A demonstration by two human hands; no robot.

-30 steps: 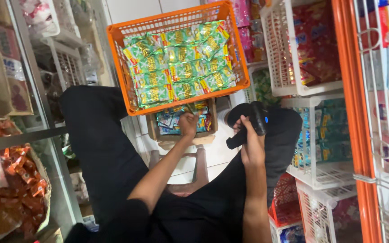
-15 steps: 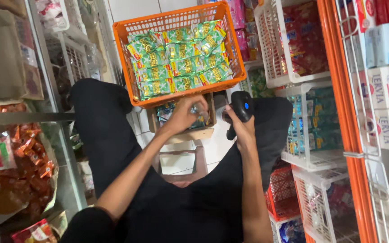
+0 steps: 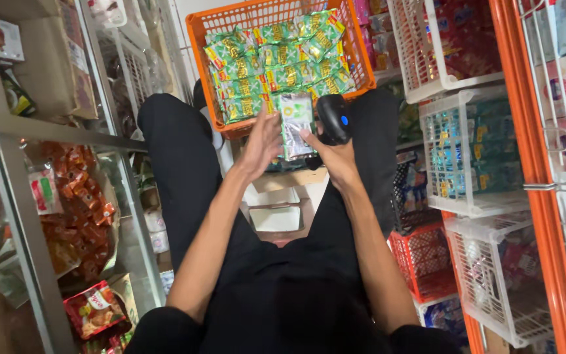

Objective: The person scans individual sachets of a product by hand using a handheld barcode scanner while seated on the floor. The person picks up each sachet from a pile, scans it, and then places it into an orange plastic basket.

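fingers (image 3: pixel 266 131) of my left hand (image 3: pixel 261 145) pinch the green packet (image 3: pixel 295 124); my right hand (image 3: pixel 335 154) grips the black scanner (image 3: pixel 333 118). loose pinch could drop it beside the orange basket (image 3: pixel 214 105).

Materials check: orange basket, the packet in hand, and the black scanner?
Orange basket: looks like moulded plastic, matte, with an open lattice wall. Packet, held up by the left hand: thin glossy film, judging by the silvery-green sheen and crinkles; possibly foil-lined. Black handheld scanner in the right hand: smooth hard plastic, probably, with a lit blue dot.
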